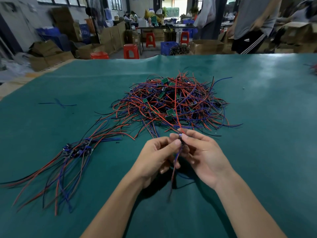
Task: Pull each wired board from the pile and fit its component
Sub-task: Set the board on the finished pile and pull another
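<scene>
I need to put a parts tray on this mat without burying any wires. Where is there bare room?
Bare green mat lies right of the right hand, below the pile. More lies at far left, beyond the loose blue wire. Crowded: the pile at centre, the finished bundle near left, and between the hands, where the left hand holds the wired board.

Red-blue-black pile [173,103], teal table [257,152]

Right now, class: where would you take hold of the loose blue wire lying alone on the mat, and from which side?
Probably at its middle crossing, from above. The blue wire lies flat on the green mat, well left of the pile, with nothing around it, so a downward fingertip pinch suits it.
</scene>
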`<state>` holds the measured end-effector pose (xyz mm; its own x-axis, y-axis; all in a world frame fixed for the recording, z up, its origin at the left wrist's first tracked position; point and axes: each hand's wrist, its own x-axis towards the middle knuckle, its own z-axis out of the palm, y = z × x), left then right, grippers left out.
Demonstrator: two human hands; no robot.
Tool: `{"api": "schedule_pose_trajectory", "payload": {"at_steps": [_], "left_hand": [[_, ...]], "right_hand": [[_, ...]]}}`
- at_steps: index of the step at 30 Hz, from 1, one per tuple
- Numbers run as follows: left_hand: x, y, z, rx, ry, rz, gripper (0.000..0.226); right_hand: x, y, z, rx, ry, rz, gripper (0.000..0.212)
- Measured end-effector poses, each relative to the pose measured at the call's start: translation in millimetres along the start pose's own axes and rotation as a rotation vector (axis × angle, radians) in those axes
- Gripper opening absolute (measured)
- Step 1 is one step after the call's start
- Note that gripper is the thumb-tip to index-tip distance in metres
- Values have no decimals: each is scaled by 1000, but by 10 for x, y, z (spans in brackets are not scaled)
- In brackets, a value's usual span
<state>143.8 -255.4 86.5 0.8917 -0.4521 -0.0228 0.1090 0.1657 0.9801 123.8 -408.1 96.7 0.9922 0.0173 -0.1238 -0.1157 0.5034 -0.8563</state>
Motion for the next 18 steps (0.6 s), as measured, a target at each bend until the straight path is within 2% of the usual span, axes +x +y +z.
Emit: {"api": "schedule_pose_trajectory", "payload": {"at_steps": [3,8,10,15,18], "left_hand": [[6,3,-23,-103,-42,-12,22],[12,5,-50,-60,-45,-21,13],[17,-16,-33,-42,-27,-26,5],[43,-23,-55,23,69,-29,7],[46,-23,-62,92,65,-23,9]], "right_hand": [[6,8,-12,-112,-24,3,32],[2,17,-27,-154,-40,-23,20],[7,43,-26,-197,3,-69,19],[11,56,-44,-286,121,-212,11],[24,32,-85,-326,175,-252,8]]}}
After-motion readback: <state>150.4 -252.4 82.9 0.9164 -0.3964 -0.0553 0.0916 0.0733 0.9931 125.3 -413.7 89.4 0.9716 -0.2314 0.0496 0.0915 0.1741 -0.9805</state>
